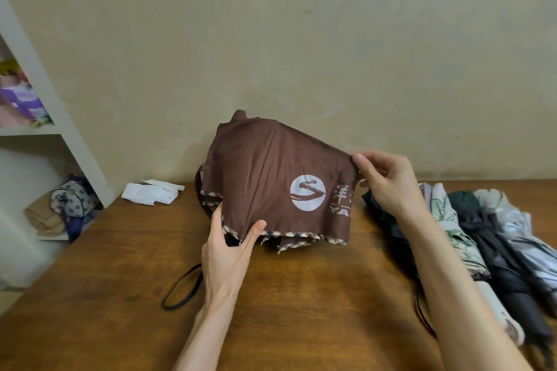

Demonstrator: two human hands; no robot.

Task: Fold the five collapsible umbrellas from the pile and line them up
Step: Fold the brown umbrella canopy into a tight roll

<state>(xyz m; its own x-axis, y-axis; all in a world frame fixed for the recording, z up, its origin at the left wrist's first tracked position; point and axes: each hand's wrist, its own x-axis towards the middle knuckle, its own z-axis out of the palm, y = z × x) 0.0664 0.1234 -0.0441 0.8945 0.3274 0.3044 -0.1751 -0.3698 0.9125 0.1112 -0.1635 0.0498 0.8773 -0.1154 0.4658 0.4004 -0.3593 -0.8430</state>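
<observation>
We hold a brown umbrella [271,178] above the wooden bench [301,295]. Our left hand [230,250] pinches its plaid hem; our right hand [385,181] pinches the canopy's right edge. Other umbrellas [482,250] lie together at right.

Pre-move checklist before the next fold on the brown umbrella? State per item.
1. Left hand grips the brown umbrella hem: ok.
2. Right hand pinches the canopy's upper edge: ok.
3. Panel stretched smooth between the hands: ok.
4. Ribs gathered under the canopy: cannot tell, mostly hidden.
5. Strap free of the folds: cannot tell, its end runs behind the left hand.
6. Other umbrellas folded: not ok, canopies loose, heaped at the right of the table.
</observation>
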